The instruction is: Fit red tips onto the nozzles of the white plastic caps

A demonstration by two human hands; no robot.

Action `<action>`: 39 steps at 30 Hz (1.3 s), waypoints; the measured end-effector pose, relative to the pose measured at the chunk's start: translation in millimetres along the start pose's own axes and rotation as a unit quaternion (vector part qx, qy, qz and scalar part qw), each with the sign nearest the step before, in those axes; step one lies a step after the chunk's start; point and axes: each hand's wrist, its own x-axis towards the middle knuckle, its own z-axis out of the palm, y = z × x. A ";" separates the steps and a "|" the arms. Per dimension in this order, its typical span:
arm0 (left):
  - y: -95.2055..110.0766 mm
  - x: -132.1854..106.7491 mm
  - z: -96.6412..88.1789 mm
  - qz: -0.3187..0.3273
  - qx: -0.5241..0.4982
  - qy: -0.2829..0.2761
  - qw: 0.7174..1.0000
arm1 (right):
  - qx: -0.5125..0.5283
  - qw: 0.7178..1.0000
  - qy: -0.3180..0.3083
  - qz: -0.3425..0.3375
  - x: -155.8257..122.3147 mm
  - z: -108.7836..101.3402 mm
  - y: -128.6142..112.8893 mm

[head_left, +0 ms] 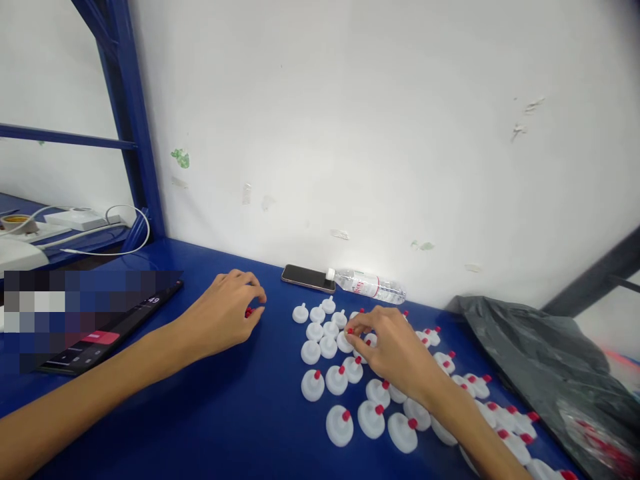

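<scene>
Left hand (226, 312) clasps red bits (249, 311); right hand (389, 341) pinches cap (350, 331) on disc (343, 343); brushing knuckles could tip packed neighbours (329, 347).

Between the left hand (225, 312) and the round white plastic pieces (311, 389) with red tips, the blue bench (273, 393) offers a passage. Behind the pieces, the flat black phone (307, 278) and clear plastic bottle (391, 291) obstruct access toward the white wall (330, 153); the crumpled dark-grey plastic bag (530, 353) bounds their right.
</scene>
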 end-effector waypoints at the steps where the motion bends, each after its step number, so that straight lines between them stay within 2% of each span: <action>1: -1.1 -0.2 2.7 0.002 0.005 -0.005 1.000 | 0.000 1.000 -0.006 -0.001 -0.3 0.6 0.2; 6: -5.4 -2.0 14.0 -0.004 0.024 -0.018 1.000 | 0.004 1.000 -0.007 0.007 -0.7 0.9 1.7; 11: -6.7 0.8 15.9 -0.006 0.016 -0.027 1.000 | 0.004 1.000 0.010 0.004 -1.2 2.8 2.8; 18: -3.0 2.1 14.1 -0.017 -0.039 0.008 0.999 | 0.029 0.998 -0.052 -0.030 -4.6 16.4 9.2; 23: 8.4 1.9 5.3 -0.012 -0.097 0.038 0.994 | 0.047 0.999 0.009 -0.022 0.5 10.7 9.2; 27: 20.3 -0.8 -1.2 0.004 -0.161 0.056 0.985 | 0.063 0.996 0.060 -0.017 1.0 5.5 -0.6; 33: 39.2 -9.2 -8.4 -0.001 -0.270 0.039 0.962 | 0.095 0.992 0.046 -0.066 -6.5 6.9 -26.4; 39: 54.6 -17.2 -7.1 0.024 -0.344 0.001 0.939 | 0.131 0.982 0.032 -0.135 -10.2 9.9 -41.4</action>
